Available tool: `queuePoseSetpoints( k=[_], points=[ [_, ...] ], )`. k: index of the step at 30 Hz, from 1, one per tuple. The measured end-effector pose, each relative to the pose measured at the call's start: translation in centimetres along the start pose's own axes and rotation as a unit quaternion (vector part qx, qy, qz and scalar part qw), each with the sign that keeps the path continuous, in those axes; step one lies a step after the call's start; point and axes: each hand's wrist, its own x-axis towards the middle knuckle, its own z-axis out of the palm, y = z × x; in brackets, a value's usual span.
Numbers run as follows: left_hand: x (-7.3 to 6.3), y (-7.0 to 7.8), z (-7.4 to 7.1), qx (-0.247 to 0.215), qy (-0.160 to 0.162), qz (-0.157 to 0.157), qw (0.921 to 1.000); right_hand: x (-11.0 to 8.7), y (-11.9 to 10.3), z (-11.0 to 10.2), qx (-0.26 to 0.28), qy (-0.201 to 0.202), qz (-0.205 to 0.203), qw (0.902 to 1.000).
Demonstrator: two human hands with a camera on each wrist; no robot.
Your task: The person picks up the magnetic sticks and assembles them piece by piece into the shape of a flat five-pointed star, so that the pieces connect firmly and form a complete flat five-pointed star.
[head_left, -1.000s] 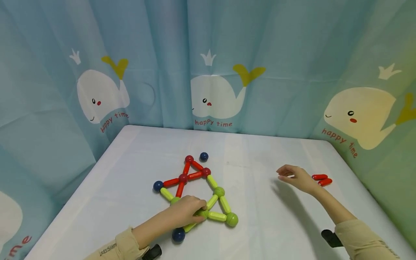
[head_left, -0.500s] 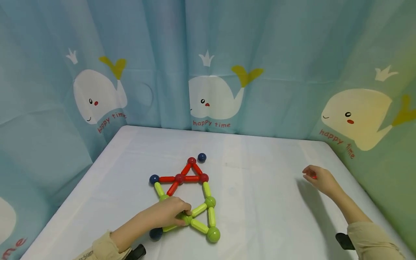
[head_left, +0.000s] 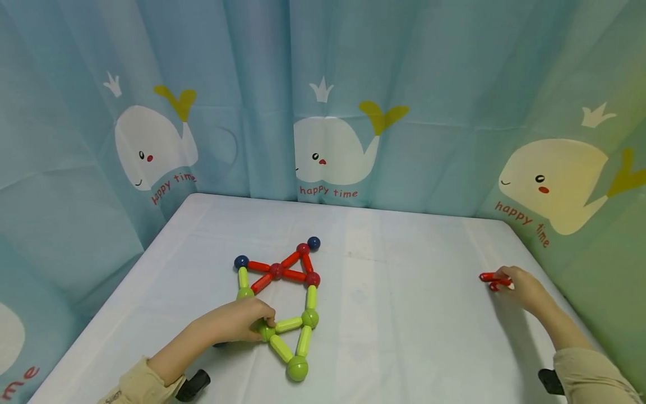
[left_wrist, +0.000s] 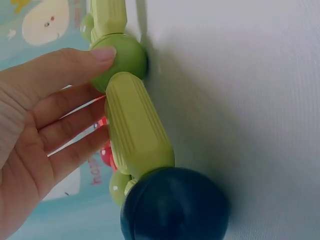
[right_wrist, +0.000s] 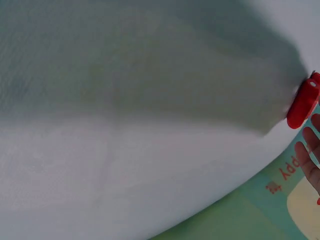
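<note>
My left hand (head_left: 237, 321) pinches a green ball (left_wrist: 127, 57) of a flat ball-and-rod construction on the table, thumb on the ball's side. From that ball a yellow-green rod (left_wrist: 137, 125) runs to a large blue ball (left_wrist: 175, 205), mostly hidden by the hand in the head view. The far part has red rods (head_left: 294, 275) and red balls (head_left: 276, 271), with a blue ball (head_left: 241, 262) at its left corner. A green ball (head_left: 297, 368) forms the near corner. At right, my right hand (head_left: 525, 289) grips a red rod (head_left: 488, 276); a second red rod (head_left: 494, 287) lies against it.
Another blue ball (head_left: 314, 243) sits beside the topmost red ball, seemingly touching it. The white table (head_left: 404, 314) is bordered by a whale-print curtain (head_left: 434, 163) at the back and sides.
My left hand has dragged the construction leftward and turned it, bringing its top red ball toward the separate blue ball. My right hand has moved right and taken hold of a red rod.
</note>
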Motion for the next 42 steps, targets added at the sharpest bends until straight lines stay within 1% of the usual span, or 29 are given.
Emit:
queuePoseSetpoints(
  k=[4, 6, 8, 11, 14, 18, 22, 25, 28, 30, 36, 39, 42],
  points=[
    [-0.1, -0.6, -0.3, -0.004, 0.003, -0.003, 1.0000, -0.2, 0.6, 0.2, -0.013, -0.005, -0.003, 0.9999],
    [-0.1, -0.8, -0.4, -0.007, 0.008, 0.002, 0.9999, -0.4, 0.8, 0.4, -0.017, -0.004, -0.003, 0.9998],
    [0.0, -0.9, -0.4, -0.008, 0.011, 0.003, 0.9999, -0.5, 1.0, 0.5, -0.021, 0.001, -0.004, 0.9998],
    [0.1, -1.0, -0.4, -0.008, 0.017, 0.006, 0.9998, -0.4, 1.2, 0.9, -0.035, 0.017, -0.015, 0.9991],
    [0.2, -1.1, -0.4, -0.006, 0.019, 0.002, 0.9998, -0.5, 1.4, 1.2, -0.043, 0.024, -0.024, 0.9985],
    [0.5, -1.1, -0.4, -0.005, 0.023, -0.004, 0.9997, -0.5, 1.4, 1.3, -0.047, 0.015, -0.024, 0.9985],
    [0.8, -1.0, -0.5, -0.011, 0.021, -0.013, 0.9996, -0.4, 0.8, 1.3, -0.060, 0.000, -0.039, 0.9974],
    [1.0, -0.7, -0.7, -0.015, 0.022, -0.025, 0.9993, 0.2, -0.2, 1.2, -0.057, -0.013, -0.048, 0.9971],
    [1.3, 0.0, -0.7, -0.020, 0.034, -0.044, 0.9983, 0.9, -2.0, 1.1, -0.043, -0.029, -0.046, 0.9976],
    [1.6, 0.5, -0.4, -0.016, 0.048, -0.054, 0.9972, 1.4, -3.2, 1.2, -0.035, -0.038, -0.044, 0.9976],
    [3.0, 1.5, 0.9, 0.002, 0.104, -0.061, 0.9927, 3.2, -7.0, 1.8, -0.017, -0.055, -0.061, 0.9965],
    [3.6, 2.1, 1.3, -0.009, 0.123, -0.071, 0.9899, 4.0, -8.7, 2.2, -0.009, -0.061, -0.067, 0.9958],
    [3.9, 2.8, 1.6, -0.025, 0.134, -0.090, 0.9866, 4.4, -10.5, 2.5, 0.004, -0.063, -0.079, 0.9949]
  ],
)
